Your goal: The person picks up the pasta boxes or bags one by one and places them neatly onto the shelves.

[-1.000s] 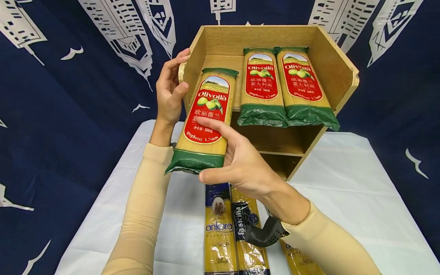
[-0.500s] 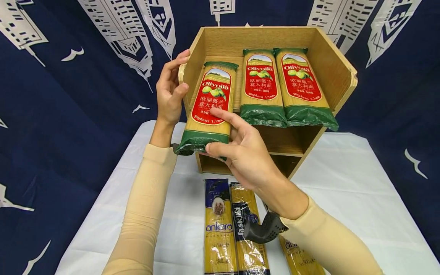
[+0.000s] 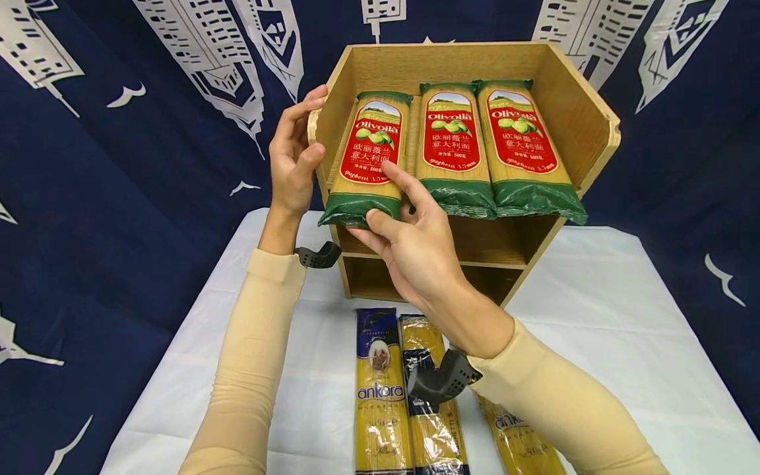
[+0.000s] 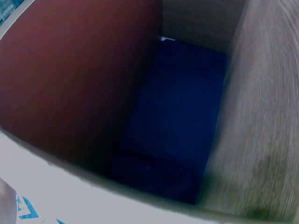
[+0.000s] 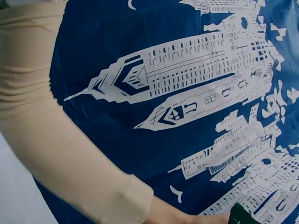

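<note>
My right hand [image 3: 424, 247] grips the green near end of a spaghetti pack [image 3: 373, 145], thumb at the end and index finger along its right edge. The pack, with a red Olivoilà label, lies over the left part of the top tier of a wooden shelf [image 3: 451, 61], sloping toward me. To its right, across a narrow gap, two matching packs [image 3: 452, 132] lie side by side. My left hand [image 3: 293, 158] holds the shelf's left side panel at its front edge. In the left wrist view a compartment wall [image 4: 261, 116] shows; the right wrist view shows mostly my sleeve [image 5: 70, 154].
On the white-covered table [image 3: 594, 316], an ankara spaghetti pack [image 3: 381, 422] lies in front of the shelf. Beside it are a dark-labelled pack [image 3: 436, 435] and another ankara pack [image 3: 522, 442], partly under my right arm. A navy patterned curtain [image 3: 148, 198] hangs behind.
My right hand has pushed the held spaghetti pack away from me and slightly right, deeper over the shelf's top tier. My left hand has stayed on the side panel.
</note>
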Action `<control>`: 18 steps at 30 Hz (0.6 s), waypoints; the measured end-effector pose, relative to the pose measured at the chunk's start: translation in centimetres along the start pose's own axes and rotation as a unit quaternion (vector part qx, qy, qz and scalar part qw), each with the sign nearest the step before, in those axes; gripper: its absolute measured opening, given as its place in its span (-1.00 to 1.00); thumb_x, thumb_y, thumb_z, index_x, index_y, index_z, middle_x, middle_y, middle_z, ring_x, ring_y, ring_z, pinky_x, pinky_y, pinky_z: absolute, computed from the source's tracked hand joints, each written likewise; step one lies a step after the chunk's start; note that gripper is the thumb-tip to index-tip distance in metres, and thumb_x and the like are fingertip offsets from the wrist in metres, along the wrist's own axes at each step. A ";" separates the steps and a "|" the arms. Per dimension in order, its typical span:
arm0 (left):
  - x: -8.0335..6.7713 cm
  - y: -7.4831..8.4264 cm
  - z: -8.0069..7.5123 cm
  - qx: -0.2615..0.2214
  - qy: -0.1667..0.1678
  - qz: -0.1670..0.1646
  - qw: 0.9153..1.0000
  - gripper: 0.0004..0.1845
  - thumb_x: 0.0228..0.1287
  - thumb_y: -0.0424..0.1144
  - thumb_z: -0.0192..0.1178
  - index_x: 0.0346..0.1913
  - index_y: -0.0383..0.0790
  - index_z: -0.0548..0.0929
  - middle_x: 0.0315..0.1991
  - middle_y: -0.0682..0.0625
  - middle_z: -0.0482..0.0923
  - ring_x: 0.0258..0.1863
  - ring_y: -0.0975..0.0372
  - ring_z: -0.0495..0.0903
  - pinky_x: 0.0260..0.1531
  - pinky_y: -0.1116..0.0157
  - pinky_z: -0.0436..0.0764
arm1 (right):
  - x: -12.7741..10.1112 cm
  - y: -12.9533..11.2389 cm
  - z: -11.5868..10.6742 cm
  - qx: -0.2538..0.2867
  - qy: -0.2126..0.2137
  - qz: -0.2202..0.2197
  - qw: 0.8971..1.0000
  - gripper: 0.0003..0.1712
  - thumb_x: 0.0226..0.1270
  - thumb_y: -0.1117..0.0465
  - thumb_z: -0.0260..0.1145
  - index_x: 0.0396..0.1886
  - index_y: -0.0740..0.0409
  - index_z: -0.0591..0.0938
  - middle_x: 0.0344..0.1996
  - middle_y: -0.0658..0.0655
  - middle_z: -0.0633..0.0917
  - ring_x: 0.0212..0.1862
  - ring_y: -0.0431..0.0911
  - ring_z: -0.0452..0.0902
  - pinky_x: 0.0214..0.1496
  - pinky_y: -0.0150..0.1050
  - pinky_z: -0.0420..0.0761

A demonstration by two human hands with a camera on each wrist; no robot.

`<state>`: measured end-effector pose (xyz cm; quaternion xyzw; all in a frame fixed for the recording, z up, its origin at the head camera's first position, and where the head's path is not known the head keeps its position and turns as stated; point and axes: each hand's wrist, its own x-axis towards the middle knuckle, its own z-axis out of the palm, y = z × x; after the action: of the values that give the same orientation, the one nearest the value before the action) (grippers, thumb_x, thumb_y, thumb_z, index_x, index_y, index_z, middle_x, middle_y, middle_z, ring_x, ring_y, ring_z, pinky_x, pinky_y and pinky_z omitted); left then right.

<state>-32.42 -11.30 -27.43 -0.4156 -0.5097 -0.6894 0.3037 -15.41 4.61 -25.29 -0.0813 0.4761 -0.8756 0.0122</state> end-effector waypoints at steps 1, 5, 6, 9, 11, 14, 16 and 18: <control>0.0 0.0 0.0 0.001 -0.001 0.000 1.000 -0.22 0.06 0.05 0.32 0.16 -0.55 0.47 0.33 -0.33 0.46 0.38 -0.04 0.39 0.37 0.01 0.36 | -0.1 0.0 -0.1 0.001 -0.004 0.000 1.000 -0.22 0.42 0.61 0.07 0.55 0.03 0.31 0.41 0.09 0.35 0.28 0.04 0.52 0.11 -0.06 0.65; 0.2 0.0 -0.1 0.007 -0.003 0.002 1.000 -0.20 0.06 0.07 0.32 0.16 -0.57 0.46 0.33 -0.33 0.46 0.38 -0.04 0.40 0.37 0.01 0.36 | -0.9 0.0 -0.5 -0.020 -0.042 0.010 0.999 -0.22 0.40 0.61 0.12 0.54 0.02 0.34 0.39 0.15 0.40 0.11 0.10 0.66 0.12 -0.09 0.64; 0.2 0.0 0.0 0.008 -0.002 0.002 1.000 -0.19 0.06 0.08 0.32 0.16 -0.58 0.46 0.33 -0.33 0.46 0.38 -0.04 0.40 0.37 0.01 0.36 | -1.2 0.0 -0.6 -0.032 -0.054 0.011 0.998 -0.22 0.39 0.61 0.14 0.54 0.03 0.35 0.40 0.14 0.39 0.07 0.10 0.68 0.13 -0.09 0.63; 0.3 0.1 0.0 0.006 -0.002 0.002 1.000 -0.18 0.06 0.08 0.33 0.17 -0.58 0.46 0.34 -0.33 0.45 0.38 -0.03 0.40 0.38 0.01 0.35 | -2.1 0.1 -0.7 -0.070 -0.086 0.016 0.994 -0.21 0.37 0.59 0.18 0.53 0.02 0.36 0.37 0.19 0.43 0.01 0.11 0.72 0.14 -0.09 0.63; 0.3 0.1 0.1 0.002 -0.002 0.000 1.000 -0.20 0.06 0.06 0.33 0.17 -0.58 0.46 0.34 -0.33 0.45 0.38 -0.03 0.40 0.38 0.01 0.35 | -2.5 0.3 -0.7 -0.089 -0.099 0.019 0.991 -0.23 0.37 0.57 0.20 0.52 0.05 0.37 0.35 0.19 0.45 0.04 0.13 0.71 0.14 -0.09 0.63; 0.2 0.0 0.1 -0.003 -0.003 0.001 1.000 -0.23 0.06 0.00 0.31 0.16 -0.58 0.46 0.33 -0.34 0.45 0.38 -0.04 0.40 0.37 0.00 0.35 | -2.8 0.7 -0.7 -0.110 -0.123 0.029 0.986 -0.31 0.37 0.56 0.22 0.47 0.18 0.42 0.25 0.29 0.56 0.10 0.21 0.67 0.15 -0.09 0.63; 0.2 0.0 0.1 -0.002 0.000 0.002 1.000 -0.23 0.06 0.02 0.32 0.16 -0.58 0.47 0.32 -0.34 0.46 0.38 -0.04 0.40 0.38 0.01 0.35 | -2.7 0.9 -0.7 -0.128 -0.140 0.036 0.981 -0.37 0.37 0.55 0.22 0.43 0.25 0.45 0.24 0.26 0.59 0.14 0.21 0.64 0.16 -0.10 0.62; 0.1 0.0 0.1 -0.003 0.003 0.002 1.000 -0.22 0.05 0.03 0.33 0.16 -0.57 0.48 0.32 -0.34 0.46 0.38 -0.04 0.39 0.38 0.01 0.35 | -2.5 1.0 -0.7 -0.146 -0.156 0.036 0.976 -0.40 0.37 0.54 0.22 0.41 0.29 0.46 0.24 0.21 0.60 0.16 0.19 0.63 0.18 -0.13 0.61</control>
<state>-32.45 -11.20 -27.32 -0.4152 -0.5056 -0.6920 0.3052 -13.10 4.87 -26.84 -0.2006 0.5937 -0.7720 0.1064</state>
